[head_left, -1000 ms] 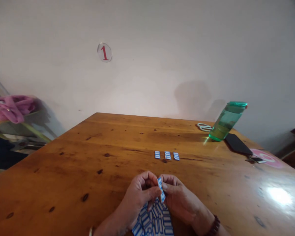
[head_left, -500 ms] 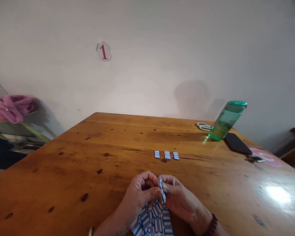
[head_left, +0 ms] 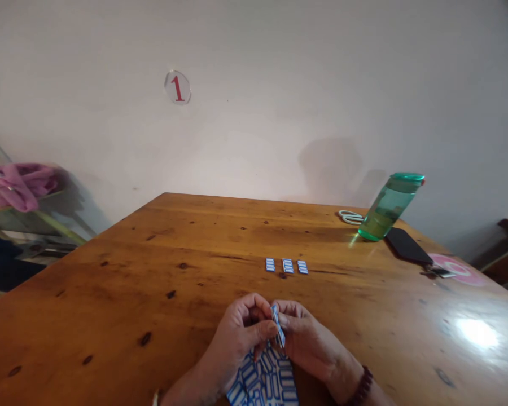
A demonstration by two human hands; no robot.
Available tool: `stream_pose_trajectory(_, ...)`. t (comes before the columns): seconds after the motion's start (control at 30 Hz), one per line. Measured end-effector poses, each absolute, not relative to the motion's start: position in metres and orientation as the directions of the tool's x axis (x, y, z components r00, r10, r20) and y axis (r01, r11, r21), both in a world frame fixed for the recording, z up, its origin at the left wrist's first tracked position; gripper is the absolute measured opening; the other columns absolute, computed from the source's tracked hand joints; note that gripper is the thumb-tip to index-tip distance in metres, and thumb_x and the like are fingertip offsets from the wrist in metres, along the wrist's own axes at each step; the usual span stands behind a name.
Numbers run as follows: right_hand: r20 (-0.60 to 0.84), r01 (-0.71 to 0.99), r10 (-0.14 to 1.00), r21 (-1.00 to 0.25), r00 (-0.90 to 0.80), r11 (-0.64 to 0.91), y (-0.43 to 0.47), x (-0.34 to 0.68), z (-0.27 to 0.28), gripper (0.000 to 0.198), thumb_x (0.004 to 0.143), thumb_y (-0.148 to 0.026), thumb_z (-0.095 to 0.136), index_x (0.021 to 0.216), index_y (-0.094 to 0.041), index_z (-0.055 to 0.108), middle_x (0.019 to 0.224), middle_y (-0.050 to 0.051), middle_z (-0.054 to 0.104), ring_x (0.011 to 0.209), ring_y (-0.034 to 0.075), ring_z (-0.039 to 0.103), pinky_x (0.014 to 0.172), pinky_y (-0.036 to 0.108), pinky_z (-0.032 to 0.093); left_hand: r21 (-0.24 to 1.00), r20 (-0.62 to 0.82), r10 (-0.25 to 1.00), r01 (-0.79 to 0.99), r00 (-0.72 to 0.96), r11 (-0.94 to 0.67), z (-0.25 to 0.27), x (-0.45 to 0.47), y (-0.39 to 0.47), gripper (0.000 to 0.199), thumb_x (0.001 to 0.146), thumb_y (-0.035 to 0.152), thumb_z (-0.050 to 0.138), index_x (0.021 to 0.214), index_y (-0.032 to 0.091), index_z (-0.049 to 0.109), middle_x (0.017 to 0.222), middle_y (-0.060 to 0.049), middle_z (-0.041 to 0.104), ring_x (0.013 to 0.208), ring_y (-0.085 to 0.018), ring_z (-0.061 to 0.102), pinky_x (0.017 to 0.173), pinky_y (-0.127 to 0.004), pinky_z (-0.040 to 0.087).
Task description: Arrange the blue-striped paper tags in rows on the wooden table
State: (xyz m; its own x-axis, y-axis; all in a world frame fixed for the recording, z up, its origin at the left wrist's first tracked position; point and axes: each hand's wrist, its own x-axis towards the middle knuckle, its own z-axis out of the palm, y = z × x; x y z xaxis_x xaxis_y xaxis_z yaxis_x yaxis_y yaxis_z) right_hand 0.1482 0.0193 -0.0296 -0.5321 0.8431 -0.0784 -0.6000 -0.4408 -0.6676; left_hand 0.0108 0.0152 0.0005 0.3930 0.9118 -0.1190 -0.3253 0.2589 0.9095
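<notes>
Between my two hands is a small stack of blue-and-white labels (head_left: pixel 279 327), held upright and seen nearly edge-on. My left hand (head_left: pixel 248 330) pinches it from the left with thumb and fingers. From the other side, my right hand (head_left: pixel 307 335) grips the same stack, thumb against its face. Below them, partly covered by the left hand, lies a pile of blue-and-white label sheets (head_left: pixel 266 379) running off the bottom edge. Farther off on the wooden table (head_left: pixel 186 304), three small label pieces (head_left: pixel 288 266) lie in a row.
A green bottle (head_left: pixel 389 208) of liquid stands at the right rear, beside a coiled white cable (head_left: pixel 349 217). Near it are a black phone (head_left: pixel 407 246), keys (head_left: pixel 440 272) and a pink round mat (head_left: pixel 461 268). A pink cloth (head_left: pixel 21 183) lies off the table's left side.
Both hands keep their grip on the stack, which is turned very slightly. The view has shifted a little; the other things stay in place.
</notes>
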Motion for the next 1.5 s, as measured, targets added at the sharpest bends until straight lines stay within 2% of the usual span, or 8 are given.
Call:
stream_pose_trajectory(0.63,-0.083,-0.599,0.821,-0.643,-0.565,-0.477,0.0175,0.1486,-0.0278,0.014,0.065,-0.022,0.072,0.070,-0.010,0.064,0.058,0.000,0.060,0.052,0.009,0.055,0.052,0.019,0.039,0.915,-0.146,0.909,-0.295,0.391,0.274,0.0042,0.0098,0.0133,0.036,0.054,0.038,0.076,0.064,0.014,0.050,0.047,0.004,0.054,0.033,-0.001,0.037,0.032,-0.012,0.029)
stream_pose_trajectory(1.0,-0.091,-0.599,0.836,-0.657,-0.541,-0.459,0.0186,0.1475,-0.0265,0.016,0.065,-0.022,0.073,0.068,-0.010,0.064,0.057,0.000,0.056,0.048,0.007,0.049,0.049,0.019,0.035,0.916,-0.127,0.912,-0.307,0.390,0.259,0.0036,0.0098,0.0129,0.033,0.056,0.035,0.075,0.064,0.014,0.051,0.049,0.003,0.056,0.035,-0.002,0.039,0.033,-0.013,0.029)
stream_pose_trajectory(1.37,-0.084,-0.589,0.822,-0.657,-0.563,-0.470,0.0167,0.1483,-0.0303,0.016,0.065,-0.024,0.072,0.070,-0.011,0.063,0.058,0.001,0.058,0.051,0.009,0.052,0.051,0.021,0.036,0.917,-0.125,0.905,-0.301,0.407,0.263,0.0028,0.0099,0.0121,0.032,0.056,0.034,0.074,0.065,0.014,0.051,0.050,0.003,0.055,0.034,-0.002,0.040,0.032,-0.013,0.030)
stream_pose_trajectory(1.5,-0.079,-0.593,0.825,-0.657,-0.559,-0.465,0.0169,0.1487,-0.0314,0.016,0.065,-0.023,0.072,0.070,-0.011,0.063,0.057,0.000,0.057,0.049,0.008,0.049,0.049,0.019,0.035,0.919,-0.126,0.907,-0.298,0.402,0.260,0.0052,0.0094,0.0112,0.032,0.056,0.035,0.074,0.065,0.014,0.051,0.050,0.003,0.055,0.035,-0.002,0.039,0.033,-0.013,0.030)
